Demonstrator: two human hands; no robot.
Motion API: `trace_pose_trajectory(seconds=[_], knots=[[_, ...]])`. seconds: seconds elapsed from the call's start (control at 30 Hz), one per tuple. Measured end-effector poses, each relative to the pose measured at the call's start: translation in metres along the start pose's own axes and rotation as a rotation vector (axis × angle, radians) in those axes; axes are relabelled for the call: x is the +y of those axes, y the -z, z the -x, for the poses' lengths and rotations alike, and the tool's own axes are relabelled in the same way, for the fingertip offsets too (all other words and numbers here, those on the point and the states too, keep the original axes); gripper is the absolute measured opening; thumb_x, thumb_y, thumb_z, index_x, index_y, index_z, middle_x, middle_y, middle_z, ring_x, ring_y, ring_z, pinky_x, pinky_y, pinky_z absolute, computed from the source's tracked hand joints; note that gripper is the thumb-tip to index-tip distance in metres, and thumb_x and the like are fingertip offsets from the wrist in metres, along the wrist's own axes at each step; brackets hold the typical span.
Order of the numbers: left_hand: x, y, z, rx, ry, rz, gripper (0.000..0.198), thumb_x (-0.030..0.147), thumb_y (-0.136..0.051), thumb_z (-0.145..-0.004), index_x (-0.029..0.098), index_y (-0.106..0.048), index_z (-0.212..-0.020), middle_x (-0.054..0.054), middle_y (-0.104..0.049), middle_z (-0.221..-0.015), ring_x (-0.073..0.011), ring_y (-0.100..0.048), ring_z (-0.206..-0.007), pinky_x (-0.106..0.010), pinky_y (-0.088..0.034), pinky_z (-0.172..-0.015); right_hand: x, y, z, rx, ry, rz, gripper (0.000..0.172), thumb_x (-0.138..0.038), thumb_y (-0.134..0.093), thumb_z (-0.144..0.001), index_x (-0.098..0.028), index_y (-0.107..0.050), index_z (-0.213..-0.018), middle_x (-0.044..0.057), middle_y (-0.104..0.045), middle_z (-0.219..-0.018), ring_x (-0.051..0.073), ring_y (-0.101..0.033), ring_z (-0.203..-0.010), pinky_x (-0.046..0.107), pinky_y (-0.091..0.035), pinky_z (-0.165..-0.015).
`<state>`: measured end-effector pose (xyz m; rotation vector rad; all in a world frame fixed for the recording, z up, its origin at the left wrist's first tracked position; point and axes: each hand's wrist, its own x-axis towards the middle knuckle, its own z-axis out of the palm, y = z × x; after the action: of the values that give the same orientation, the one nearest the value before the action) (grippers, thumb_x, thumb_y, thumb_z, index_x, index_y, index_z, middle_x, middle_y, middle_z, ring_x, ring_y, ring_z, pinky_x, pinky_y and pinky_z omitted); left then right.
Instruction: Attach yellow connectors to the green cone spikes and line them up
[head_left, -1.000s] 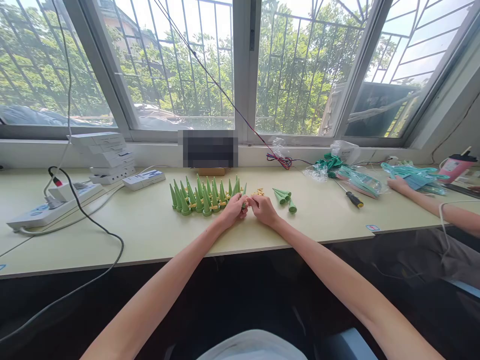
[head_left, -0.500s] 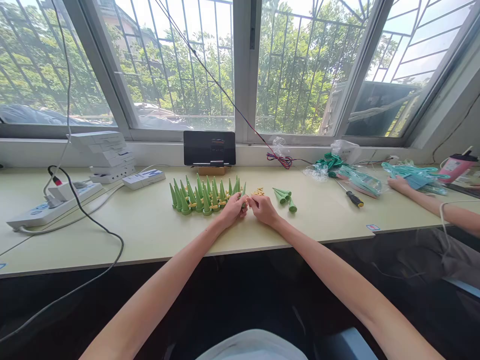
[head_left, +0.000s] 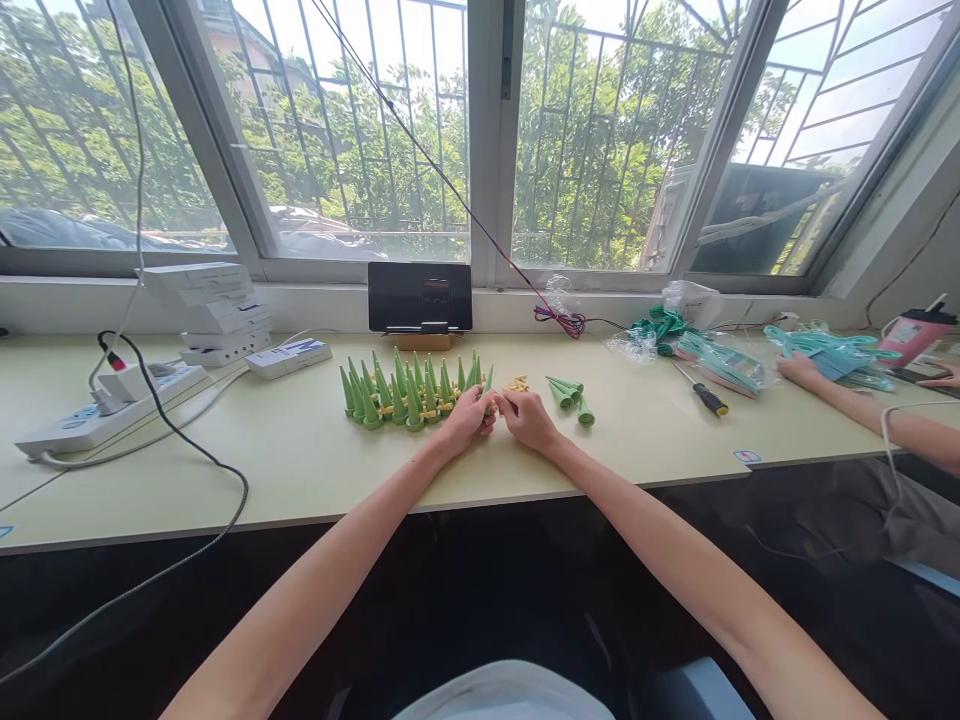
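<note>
My left hand is closed around a green cone, whose tip points up past the fingers. Right beside it, my right hand is closed with its fingertips pinched at the cone; what they hold is hidden. Several green cones stand upright in rows left of my hands, with small yellow pieces at their lower parts. A little heap of yellow pieces lies just behind my right hand. To its right, several loose green cones lie on their sides.
A black tablet leans on a stand at the back. White boxes and a power strip are at left. A screwdriver, bagged green cords, a co-worker's hand and a pink cup are at right.
My hands hold nearly the same pose at the green cone. At the far right edge, part of another hand of the co-worker has come into view near the pink cup.
</note>
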<state>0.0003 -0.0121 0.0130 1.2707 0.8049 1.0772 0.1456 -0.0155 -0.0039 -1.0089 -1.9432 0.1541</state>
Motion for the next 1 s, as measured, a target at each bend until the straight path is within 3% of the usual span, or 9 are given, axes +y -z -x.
trace_pose_trajectory(seconds=[0.5, 1.0], knots=[[0.0007, -0.0003, 0.0, 0.025, 0.002, -0.028, 0.031, 0.042, -0.065, -0.081, 0.02, -0.044, -0.081, 0.006, -0.043, -0.057, -0.005, -0.037, -0.04, -0.016, -0.025, -0.035, -0.0039, 0.001, -0.0009, -0.035, -0.007, -0.014, 0.037, -0.032, -0.038, -0.097, -0.019, -0.048, -0.064, 0.001, -0.057, -0.061, 0.012, -0.045, -0.055, 0.025, -0.033, -0.058], [-0.0034, 0.0018, -0.002, -0.029, -0.014, -0.013, 0.027, 0.043, -0.058, -0.086, 0.018, -0.048, -0.078, 0.002, -0.048, -0.061, -0.0062, -0.04, -0.042, -0.017, -0.028, -0.035, -0.0017, 0.0027, -0.0012, -0.053, -0.017, -0.023, 0.035, -0.031, -0.042, -0.096, -0.018, -0.053, -0.065, 0.001, -0.058, -0.061, 0.012, -0.045, -0.055, 0.024, -0.033, -0.058]])
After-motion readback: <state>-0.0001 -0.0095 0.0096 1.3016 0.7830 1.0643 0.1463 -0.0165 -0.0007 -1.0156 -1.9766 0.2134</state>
